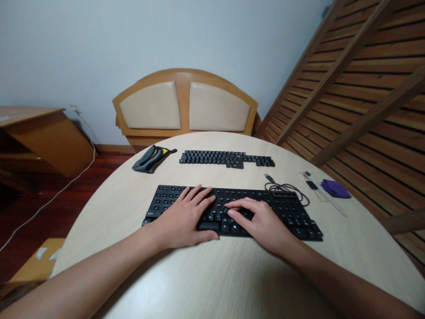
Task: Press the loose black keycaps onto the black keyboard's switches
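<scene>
Left hand, over the middle of the tabletop, lies splayed and palm-down on the keyboard left of centre, grasping nothing; right hand has thumb and forefinger nearly meeting over the keys right of centre, though whether they grip a key I cannot tell; the tabletop's curved edge sweeps from lower left to lower right, with bare surface between the forearms and a narrower strip above the keyboard; long and black, the keyboard shows uncapped seats at its left; loose keycaps stand in rows at upper centre.
</scene>
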Demonstrator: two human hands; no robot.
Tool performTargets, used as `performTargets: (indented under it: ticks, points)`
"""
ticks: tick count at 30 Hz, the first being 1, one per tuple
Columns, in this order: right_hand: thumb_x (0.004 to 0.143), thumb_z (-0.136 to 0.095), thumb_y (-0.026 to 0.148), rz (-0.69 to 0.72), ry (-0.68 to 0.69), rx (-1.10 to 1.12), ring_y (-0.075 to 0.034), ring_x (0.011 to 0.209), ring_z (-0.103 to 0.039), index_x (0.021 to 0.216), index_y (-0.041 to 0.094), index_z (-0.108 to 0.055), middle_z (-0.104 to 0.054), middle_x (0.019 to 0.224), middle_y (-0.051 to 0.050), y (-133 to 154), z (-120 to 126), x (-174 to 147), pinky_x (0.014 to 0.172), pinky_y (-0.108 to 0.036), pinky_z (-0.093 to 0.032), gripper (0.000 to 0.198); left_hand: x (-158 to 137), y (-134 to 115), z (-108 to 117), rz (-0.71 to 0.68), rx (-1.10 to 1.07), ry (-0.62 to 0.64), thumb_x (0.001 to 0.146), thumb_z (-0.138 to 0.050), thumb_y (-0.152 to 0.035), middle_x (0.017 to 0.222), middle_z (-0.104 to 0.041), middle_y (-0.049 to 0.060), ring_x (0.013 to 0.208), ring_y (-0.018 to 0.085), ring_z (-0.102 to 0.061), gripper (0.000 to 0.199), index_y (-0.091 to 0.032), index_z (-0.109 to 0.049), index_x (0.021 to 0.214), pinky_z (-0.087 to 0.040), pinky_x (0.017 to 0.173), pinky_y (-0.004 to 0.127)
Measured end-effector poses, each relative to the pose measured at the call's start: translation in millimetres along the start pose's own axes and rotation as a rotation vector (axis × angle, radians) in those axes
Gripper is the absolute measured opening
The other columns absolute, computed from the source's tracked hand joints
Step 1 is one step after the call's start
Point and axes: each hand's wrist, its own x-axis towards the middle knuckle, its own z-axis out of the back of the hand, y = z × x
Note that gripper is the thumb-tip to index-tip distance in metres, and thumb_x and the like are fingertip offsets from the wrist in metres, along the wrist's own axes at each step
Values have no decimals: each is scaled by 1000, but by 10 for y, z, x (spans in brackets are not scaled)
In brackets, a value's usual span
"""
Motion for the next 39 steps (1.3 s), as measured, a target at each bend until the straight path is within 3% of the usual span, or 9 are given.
performTargets:
  ticks: [39]
  points:
    - [83,-71,17,134,44,-118,-22,93,-66,93,24,-73,-76,94,-3,-56,-46,-33,87,-38,-51,12,5,7,-13,-5,-6,-4,83,-54,-78,163,-27,13,150,39,-19,91,-20,-38,151,-19,120,59]
